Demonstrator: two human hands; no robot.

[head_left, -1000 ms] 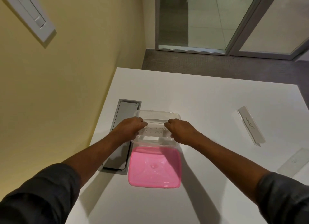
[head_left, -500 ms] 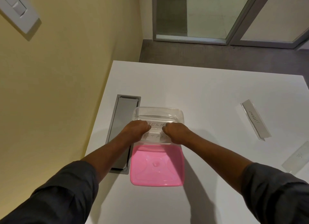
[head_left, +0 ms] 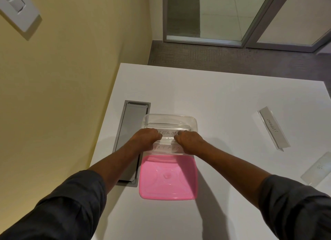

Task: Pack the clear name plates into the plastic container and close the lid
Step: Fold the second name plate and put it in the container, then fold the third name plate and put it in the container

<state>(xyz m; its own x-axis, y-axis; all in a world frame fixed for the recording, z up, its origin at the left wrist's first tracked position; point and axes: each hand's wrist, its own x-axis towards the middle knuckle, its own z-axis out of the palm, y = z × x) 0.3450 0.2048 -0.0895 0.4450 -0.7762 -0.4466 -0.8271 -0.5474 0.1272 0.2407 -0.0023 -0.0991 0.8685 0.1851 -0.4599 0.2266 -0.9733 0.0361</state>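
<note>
Clear plastic container (head_left: 170, 121) under both hands: left hand (head_left: 146, 139) & right hand (head_left: 189, 141) had moved inward, curled on name plates (head_left: 168, 133) inside. Pink lid (head_left: 168, 177) nearer, off; 2 plates (head_left: 273, 129) right, unpacked.

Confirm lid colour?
Pink; the lid lies off the container on the table, clearest in the head view.

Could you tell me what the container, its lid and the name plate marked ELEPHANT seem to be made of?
Container: clear, glossy plastic, probably thin; the table shows through its walls.
Lid: pink plastic, smooth and slightly shiny, with moulded ridges and a centre nub.
ELEPHANT plate: seemingly clear acrylic or similar plastic, folded around a white handwritten insert; its edges catch light. The exact material can't be told.
</note>
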